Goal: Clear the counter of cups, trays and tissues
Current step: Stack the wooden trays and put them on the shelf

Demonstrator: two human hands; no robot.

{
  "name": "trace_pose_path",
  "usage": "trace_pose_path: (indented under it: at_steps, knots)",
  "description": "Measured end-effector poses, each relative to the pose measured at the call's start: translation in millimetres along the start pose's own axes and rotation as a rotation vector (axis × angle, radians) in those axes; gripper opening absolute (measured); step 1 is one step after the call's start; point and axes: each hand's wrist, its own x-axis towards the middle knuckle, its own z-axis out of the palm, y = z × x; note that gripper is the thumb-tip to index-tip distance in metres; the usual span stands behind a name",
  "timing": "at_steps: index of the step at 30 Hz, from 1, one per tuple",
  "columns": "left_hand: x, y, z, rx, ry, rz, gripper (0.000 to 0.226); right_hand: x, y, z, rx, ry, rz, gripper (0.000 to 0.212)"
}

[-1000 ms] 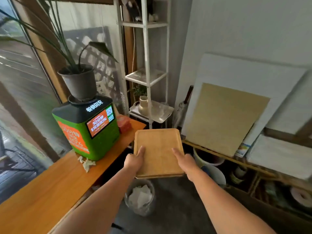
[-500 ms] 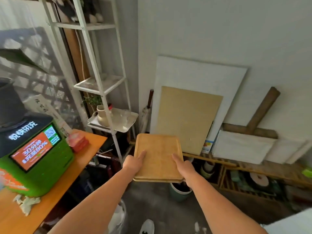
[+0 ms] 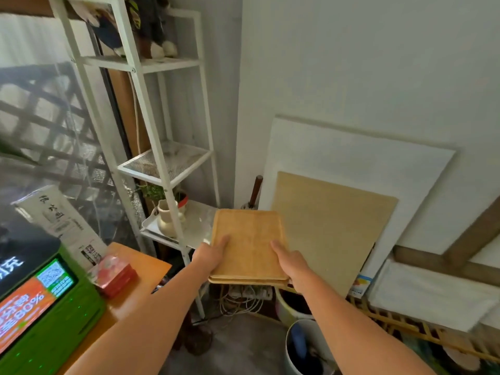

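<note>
Two stacked wooden trays point(image 3: 249, 239) are held level in the air, past the end of the orange counter point(image 3: 135, 296). My left hand point(image 3: 209, 257) grips their near left corner, thumb on top. My right hand point(image 3: 290, 262) grips the near right corner the same way. The trays hover beside the white shelf unit point(image 3: 173, 180), right of its lower shelf with a white tray point(image 3: 193, 231) and a cream vase point(image 3: 166, 221). No cups or tissues show on the counter part in view.
A green charging kiosk point(image 3: 46, 307) and a red box point(image 3: 113, 274) sit on the counter. Boards point(image 3: 330, 228) lean on the wall ahead. Buckets point(image 3: 305, 347), a power strip with cables point(image 3: 243, 296) and a wooden rack point(image 3: 405, 328) lie on the floor below.
The view has swung right and closer to the shelf unit. The trays, held in both hands, have moved off the counter's end toward the lower shelf. The crumpled tissue and bin left the view.
</note>
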Motion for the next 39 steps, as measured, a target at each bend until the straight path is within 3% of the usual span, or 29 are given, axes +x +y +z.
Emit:
trace_pose_path:
  at_steps: [11,16,20,26,39]
  knots:
    - [100,55,-45,-0.114,0.084,0.009,0.085,100,-90,58,-0.022,-0.102,-0.038,0.081]
    - [145,99,-69,-0.112,0.179,0.053,0.074,149,-154,83,-0.051,-0.158,-0.098,0.088]
    - [180,130,-84,-0.182,0.26,0.008,0.072,190,-206,104,-0.072,-0.25,-0.137,0.091]
    - [236,173,-93,-0.202,0.392,-0.079,0.092,259,-289,130,-0.202,-0.381,-0.219,0.086]
    - [303,212,-122,-0.471,0.601,-0.248,0.074,362,-401,230,-0.514,-0.68,-0.252,0.084]
